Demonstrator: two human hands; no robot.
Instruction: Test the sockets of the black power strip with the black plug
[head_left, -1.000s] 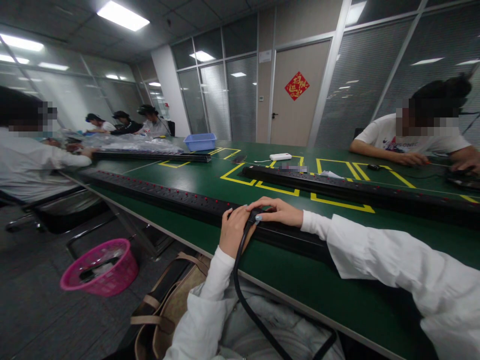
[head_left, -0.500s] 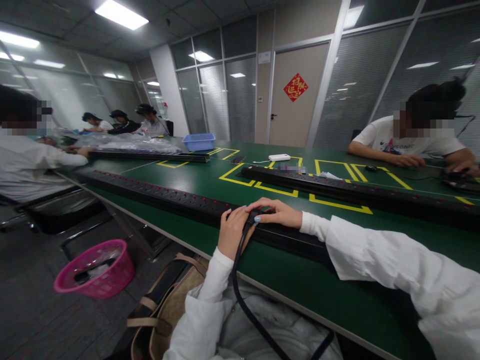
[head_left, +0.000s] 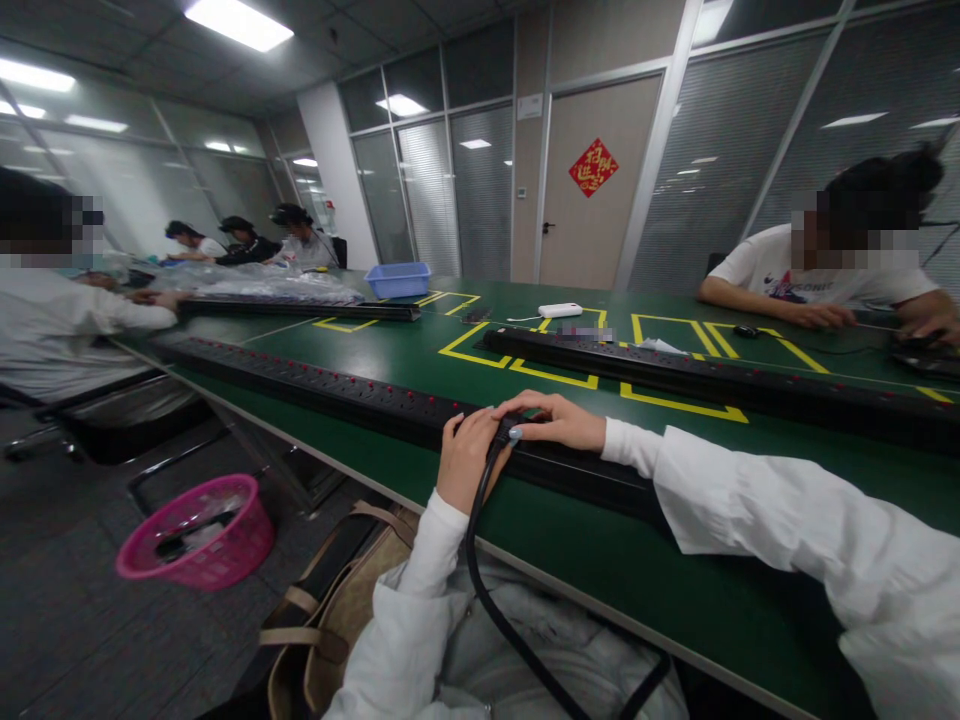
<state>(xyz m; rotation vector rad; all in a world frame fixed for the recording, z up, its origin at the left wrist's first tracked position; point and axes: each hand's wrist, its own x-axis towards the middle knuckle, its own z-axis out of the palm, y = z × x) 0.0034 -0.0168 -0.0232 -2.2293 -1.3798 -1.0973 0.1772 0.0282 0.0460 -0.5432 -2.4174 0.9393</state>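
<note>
Your left hand [head_left: 466, 458] grips the black cable [head_left: 491, 590] at the long power strip [head_left: 330, 388] on the green table [head_left: 600, 560]; your right hand [head_left: 559, 420] rests curled on its plug. A pink basket [head_left: 196, 530] holds dark scraps; the red door sign [head_left: 593, 167] is illegible.

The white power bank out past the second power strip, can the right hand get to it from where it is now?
Probably not without leaning in. The right hand rests on the near power strip; the power bank lies far across the table, beyond the second power strip.
</note>
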